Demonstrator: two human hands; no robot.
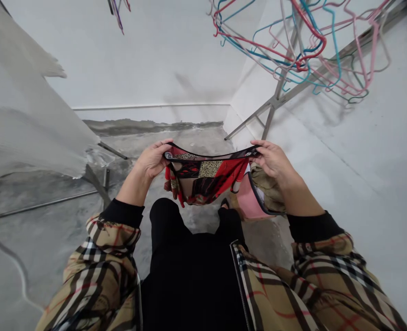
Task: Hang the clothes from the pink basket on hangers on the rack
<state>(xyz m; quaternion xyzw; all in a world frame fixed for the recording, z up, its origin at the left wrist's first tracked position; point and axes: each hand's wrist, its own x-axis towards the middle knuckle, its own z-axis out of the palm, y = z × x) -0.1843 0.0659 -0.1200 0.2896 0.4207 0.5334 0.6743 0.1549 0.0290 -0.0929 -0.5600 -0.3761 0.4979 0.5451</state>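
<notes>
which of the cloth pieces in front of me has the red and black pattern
The small garment stretched between your left hand and right hand. The pale sheet at left is plain, and the cloth in the pink basket looks tan.

The patterned garment (pixel 206 177) was thin, smooth cloth with a slight sheen, bound in black trim. The jacket sleeves (pixel 100 271) were matt woven check cloth with black knit cuffs. The hangers (pixel 293 41) looked like plastic-coated wire on a dull metal rack (pixel 275 99). The floor (pixel 34 239) was rough concrete; the walls (pixel 155 55) were matt painted plaster.
</notes>
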